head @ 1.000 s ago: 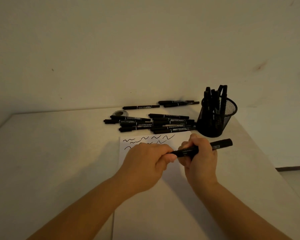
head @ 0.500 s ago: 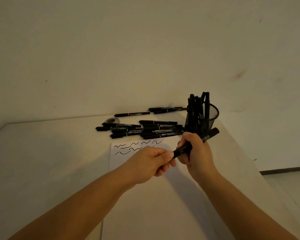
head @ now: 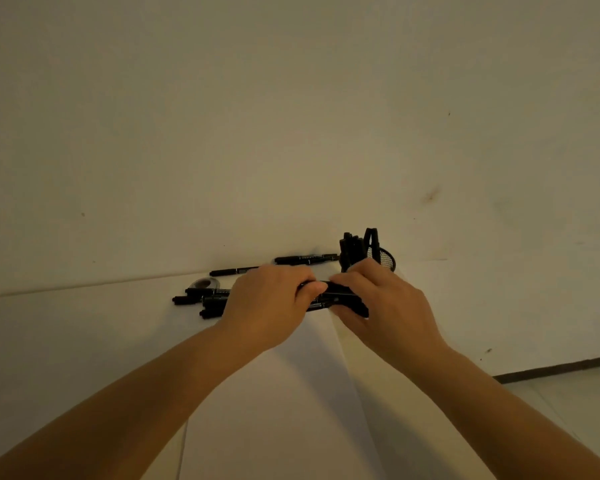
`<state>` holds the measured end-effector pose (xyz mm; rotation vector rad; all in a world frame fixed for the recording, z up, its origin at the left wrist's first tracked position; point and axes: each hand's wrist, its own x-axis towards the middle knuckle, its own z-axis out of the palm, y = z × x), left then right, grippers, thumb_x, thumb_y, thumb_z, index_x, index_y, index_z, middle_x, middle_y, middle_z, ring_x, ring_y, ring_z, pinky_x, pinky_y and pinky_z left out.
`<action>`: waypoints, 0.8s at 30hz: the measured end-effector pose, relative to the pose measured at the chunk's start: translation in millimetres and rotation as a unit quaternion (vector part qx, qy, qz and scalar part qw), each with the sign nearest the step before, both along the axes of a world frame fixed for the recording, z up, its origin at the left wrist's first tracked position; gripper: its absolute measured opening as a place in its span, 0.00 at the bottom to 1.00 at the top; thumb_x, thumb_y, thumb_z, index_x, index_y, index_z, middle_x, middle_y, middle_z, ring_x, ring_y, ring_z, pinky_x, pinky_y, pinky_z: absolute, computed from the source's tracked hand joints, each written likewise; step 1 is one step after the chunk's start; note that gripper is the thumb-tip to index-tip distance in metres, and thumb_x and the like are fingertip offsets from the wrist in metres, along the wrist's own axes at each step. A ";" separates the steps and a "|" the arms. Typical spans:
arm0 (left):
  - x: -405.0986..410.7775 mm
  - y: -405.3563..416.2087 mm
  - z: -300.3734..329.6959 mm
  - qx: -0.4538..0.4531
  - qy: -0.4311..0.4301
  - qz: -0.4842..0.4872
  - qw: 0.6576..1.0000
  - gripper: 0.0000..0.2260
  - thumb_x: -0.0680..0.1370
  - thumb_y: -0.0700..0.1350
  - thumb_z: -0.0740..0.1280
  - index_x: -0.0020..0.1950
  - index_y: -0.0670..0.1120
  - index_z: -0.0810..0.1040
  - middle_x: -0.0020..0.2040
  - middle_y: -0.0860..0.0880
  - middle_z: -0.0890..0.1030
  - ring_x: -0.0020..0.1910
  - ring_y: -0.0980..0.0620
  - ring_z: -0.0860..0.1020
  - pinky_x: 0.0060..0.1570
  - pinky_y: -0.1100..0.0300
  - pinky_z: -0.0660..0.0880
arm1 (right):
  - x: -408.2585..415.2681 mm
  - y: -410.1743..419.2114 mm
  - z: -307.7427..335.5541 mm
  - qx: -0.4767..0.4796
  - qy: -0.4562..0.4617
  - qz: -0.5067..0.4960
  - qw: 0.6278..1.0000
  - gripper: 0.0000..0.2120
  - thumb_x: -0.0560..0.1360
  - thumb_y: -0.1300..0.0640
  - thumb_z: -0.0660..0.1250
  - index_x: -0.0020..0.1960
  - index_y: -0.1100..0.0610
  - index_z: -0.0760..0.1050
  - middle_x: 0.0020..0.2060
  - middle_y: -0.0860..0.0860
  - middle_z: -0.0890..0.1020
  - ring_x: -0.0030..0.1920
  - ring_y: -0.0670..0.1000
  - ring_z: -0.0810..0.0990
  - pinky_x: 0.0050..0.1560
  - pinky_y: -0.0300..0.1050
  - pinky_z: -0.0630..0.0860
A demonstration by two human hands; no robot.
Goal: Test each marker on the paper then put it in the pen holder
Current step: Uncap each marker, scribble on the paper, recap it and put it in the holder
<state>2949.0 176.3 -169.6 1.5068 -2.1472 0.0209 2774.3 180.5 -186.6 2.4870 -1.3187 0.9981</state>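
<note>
Fingers of our left hand curl around the left end of a black marker, while the fingers of our right hand close around its right part, so both hands grip the same marker between them. We hold it roughly level, raised above the far middle of the pale bench. Whether its cap is on or off, we cannot tell, because the hands cover both ends.

Beneath our forearms lies a white sheet of paper, reaching toward the near edge; its far part is hidden behind the hands.

Just beyond and to the left of our left hand we see a loose pile of black markers lying flat on the bench. Two more markers lie farther back: one just past our left knuckles and another near the wall. A small roll of tape sits at the far side of the pile.

At the far right, just behind our right hand, stands a black mesh pen holder with several markers standing upright inside it. A plain cream wall fills the upper part of the view, and a strip of floor shows at the right beyond the bench.
</note>
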 end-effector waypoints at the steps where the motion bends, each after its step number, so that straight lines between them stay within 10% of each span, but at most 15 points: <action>1: -4.2 -1.7 4.8 -0.020 -0.017 -0.007 1.000 0.13 0.78 0.57 0.56 0.45 0.52 0.76 0.34 0.55 0.76 0.33 0.55 0.72 0.34 0.58 0.70 | -0.7 -2.9 5.1 -0.011 0.006 0.004 1.000 0.10 0.68 0.57 0.74 0.48 0.56 0.80 0.40 0.50 0.80 0.35 0.51 0.79 0.26 0.41 0.74; 7: -17.4 -26.9 38.3 -0.102 -0.034 -0.025 0.994 0.15 0.77 0.59 0.53 0.50 0.53 0.75 0.38 0.56 0.77 0.35 0.54 0.73 0.34 0.60 0.66 | -12.0 -34.4 33.5 -0.032 -0.012 0.012 0.999 0.06 0.72 0.61 0.68 0.48 0.59 0.77 0.40 0.52 0.78 0.33 0.53 0.76 0.28 0.48 0.75; 14: 7.3 -106.1 44.8 0.001 -0.018 0.072 0.997 0.09 0.80 0.49 0.56 0.55 0.51 0.73 0.50 0.51 0.80 0.45 0.50 0.76 0.43 0.56 0.72 | -46.9 -89.4 37.5 0.094 -0.244 -0.064 0.963 0.12 0.74 0.58 0.64 0.56 0.54 0.68 0.38 0.46 0.78 0.38 0.49 0.78 0.33 0.34 0.69; 24: 33.8 -168.3 -22.7 0.191 -0.085 0.101 0.973 0.10 0.78 0.48 0.59 0.57 0.47 0.75 0.56 0.47 0.78 0.53 0.48 0.75 0.53 0.55 0.72 | -55.3 -110.0 -9.3 0.168 -0.118 -0.046 0.978 0.24 0.74 0.60 0.63 0.68 0.51 0.60 0.39 0.50 0.79 0.37 0.53 0.78 0.40 0.52 0.78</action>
